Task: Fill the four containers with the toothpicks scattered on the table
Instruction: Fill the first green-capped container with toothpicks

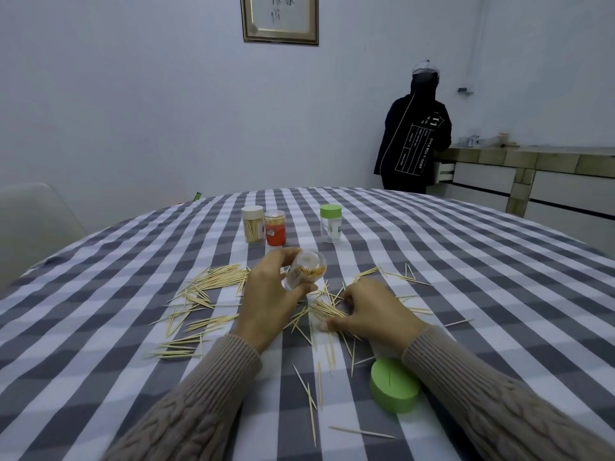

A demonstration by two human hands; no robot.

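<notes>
My left hand grips a clear open container, tilted toward me, partly filled with toothpicks. My right hand lies on a bundle of toothpicks on the checked tablecloth, fingers curled over them. Many more toothpicks lie scattered to the left and in front. At the back stand three closed containers: a beige-lidded one full of toothpicks, an orange one, and a green-lidded clear one that looks nearly empty. A loose green lid lies by my right wrist.
The round table carries a grey-and-white checked cloth. A pale chair stands at the left. A person in dark clothes stands at a counter in the far right corner.
</notes>
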